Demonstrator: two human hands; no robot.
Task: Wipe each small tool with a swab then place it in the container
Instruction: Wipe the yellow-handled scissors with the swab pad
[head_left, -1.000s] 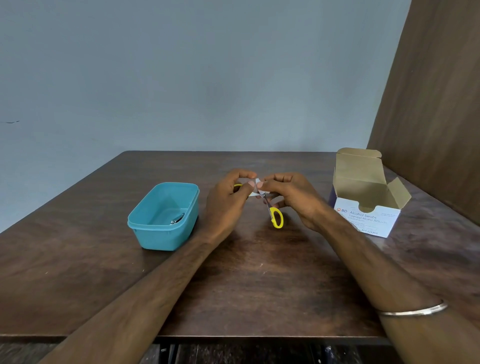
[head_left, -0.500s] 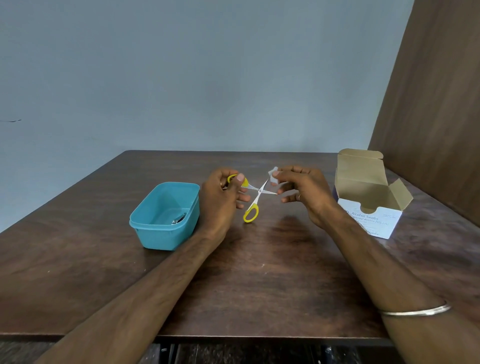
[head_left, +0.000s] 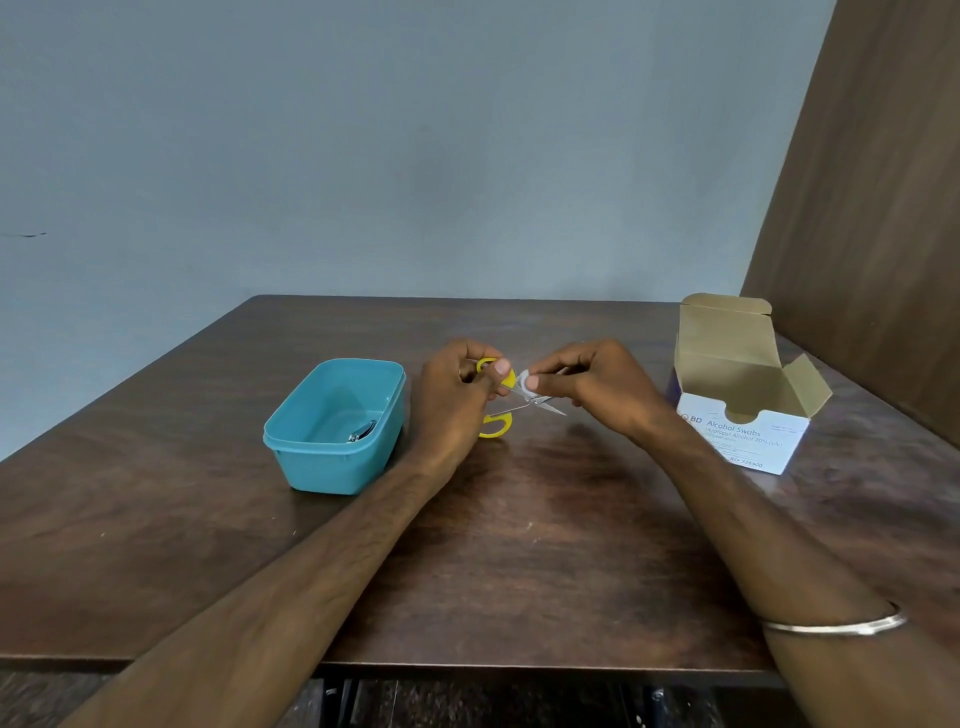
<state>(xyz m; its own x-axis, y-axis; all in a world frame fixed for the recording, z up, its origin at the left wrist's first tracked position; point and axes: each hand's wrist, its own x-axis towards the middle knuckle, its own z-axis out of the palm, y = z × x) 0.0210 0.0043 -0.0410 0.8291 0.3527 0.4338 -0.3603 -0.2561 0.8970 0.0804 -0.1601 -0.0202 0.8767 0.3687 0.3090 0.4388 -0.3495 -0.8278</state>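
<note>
Head view: scissors (head_left: 524, 402) tips rightward.

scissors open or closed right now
Open. The scissors show two yellow handle loops spread apart, one in the left hand, one hanging below, while the right hand pinches a swab on one blade.
</note>
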